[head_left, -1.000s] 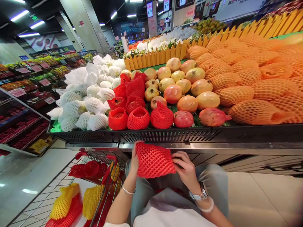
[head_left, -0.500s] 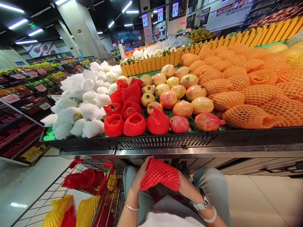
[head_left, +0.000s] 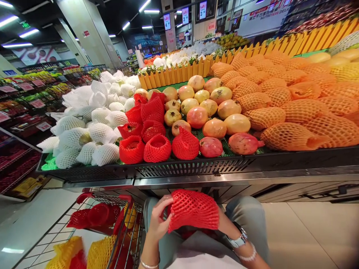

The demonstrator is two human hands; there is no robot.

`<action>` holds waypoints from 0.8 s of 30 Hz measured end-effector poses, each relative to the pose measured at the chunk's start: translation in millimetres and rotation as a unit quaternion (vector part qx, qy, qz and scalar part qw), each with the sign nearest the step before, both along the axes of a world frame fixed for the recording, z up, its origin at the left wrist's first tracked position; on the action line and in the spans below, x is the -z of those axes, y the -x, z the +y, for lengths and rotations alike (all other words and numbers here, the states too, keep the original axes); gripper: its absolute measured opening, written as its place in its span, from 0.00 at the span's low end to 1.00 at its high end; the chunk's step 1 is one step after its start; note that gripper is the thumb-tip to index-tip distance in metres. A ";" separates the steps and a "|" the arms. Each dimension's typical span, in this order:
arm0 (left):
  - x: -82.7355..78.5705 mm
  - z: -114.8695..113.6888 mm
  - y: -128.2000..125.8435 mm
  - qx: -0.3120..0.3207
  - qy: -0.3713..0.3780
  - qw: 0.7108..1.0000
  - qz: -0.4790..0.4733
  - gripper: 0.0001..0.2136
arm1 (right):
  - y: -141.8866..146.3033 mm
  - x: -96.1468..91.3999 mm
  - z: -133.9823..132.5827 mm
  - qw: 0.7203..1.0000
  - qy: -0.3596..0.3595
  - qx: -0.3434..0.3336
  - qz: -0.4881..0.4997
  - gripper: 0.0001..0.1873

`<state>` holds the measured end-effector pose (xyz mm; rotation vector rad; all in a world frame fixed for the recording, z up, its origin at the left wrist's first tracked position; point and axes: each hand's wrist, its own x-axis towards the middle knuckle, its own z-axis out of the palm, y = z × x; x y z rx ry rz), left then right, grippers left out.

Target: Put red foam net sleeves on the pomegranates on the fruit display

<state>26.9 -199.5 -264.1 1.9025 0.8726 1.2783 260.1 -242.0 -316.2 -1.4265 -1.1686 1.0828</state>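
Over my lap is a red foam fruit net [head_left: 195,209], stretched wider across its middle. The thumb and fingers of my left hand [head_left: 160,217] pinch its left edge. My right hand [head_left: 223,221] reaches into or behind the net from the right; its fingers are hidden by the mesh. In front, on the display, stand several red-netted fruits [head_left: 157,148], some with open tops. To their right lie bare reddish-yellow pomegranates [head_left: 198,117], with a redder one [head_left: 242,143] at the front edge.
White-netted fruits [head_left: 105,153] pile up at left, orange-netted fruits [head_left: 294,130] at right. A black slotted tray edge [head_left: 193,166] runs above my knees. At lower left a shopping cart [head_left: 127,200] holds red nets [head_left: 98,216] and yellow nets [head_left: 101,252].
The red net has opened wider and risen slightly toward the right. My left hand has shifted left and lower, now visibly pinching its edge. The view has turned slightly right.
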 end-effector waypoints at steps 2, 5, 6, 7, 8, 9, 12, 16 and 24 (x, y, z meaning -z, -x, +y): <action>2.7 -1.1 -3.3 0.022 0.037 0.999 -0.005 0.16 | -0.2 -0.5 0.2 1.000 -0.002 0.001 0.012 0.19; 8.0 -2.5 -10.8 0.033 0.081 0.996 -0.034 0.23 | 0.7 -3.9 2.6 0.999 -0.042 0.012 0.022 0.15; 9.7 -3.2 -13.4 0.035 0.094 0.994 -0.042 0.25 | 1.1 -6.8 3.5 0.998 -0.064 0.015 0.019 0.14; 11.1 -4.0 -15.7 0.037 0.107 0.992 -0.045 0.26 | 1.4 -10.9 4.3 0.996 -0.090 0.017 0.016 0.15; 12.3 -4.7 -17.6 0.041 0.116 0.991 -0.045 0.27 | 1.4 -15.8 4.7 0.993 -0.118 0.013 0.010 0.16; 13.2 -5.2 -19.0 0.046 0.121 0.991 -0.041 0.29 | 1.2 -21.4 4.9 0.990 -0.143 0.004 0.003 0.17; 13.6 -4.4 -20.5 0.057 0.103 0.993 -0.025 0.29 | -1.9 -36.8 4.4 0.982 -0.183 -0.048 -0.021 0.17; 8.1 -1.5 -19.5 0.081 0.081 0.993 0.039 0.29 | -8.5 -43.5 5.3 0.966 -0.184 -0.172 -0.062 0.16; -4.7 -8.3 -45.1 0.198 0.077 0.973 0.094 0.31 | 2.1 -35.0 7.4 0.953 -0.163 -0.250 -0.043 0.14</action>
